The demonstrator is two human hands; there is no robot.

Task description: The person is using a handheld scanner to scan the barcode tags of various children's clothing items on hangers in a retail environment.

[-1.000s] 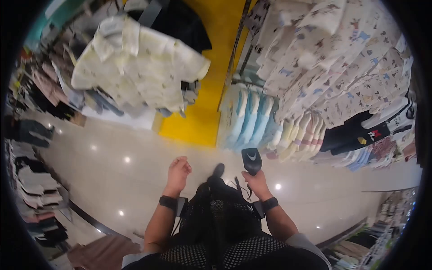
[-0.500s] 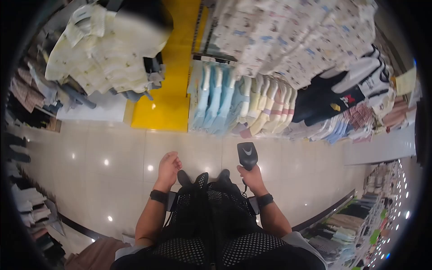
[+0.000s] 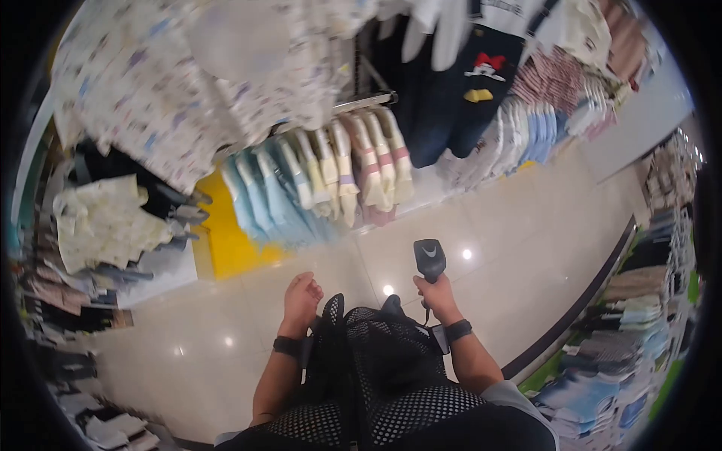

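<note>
My right hand (image 3: 436, 295) grips the black barcode scanner (image 3: 429, 259) upright; my left hand (image 3: 301, 299) hangs loosely curled, holding nothing, above the tiled floor (image 3: 188, 331).

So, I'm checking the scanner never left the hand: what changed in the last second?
The view swung: the yellow floor patch and the pastel tops slid from upper middle toward the left. The right hand kept gripping the scanner; the left hand stayed empty and loosely curled.
</note>
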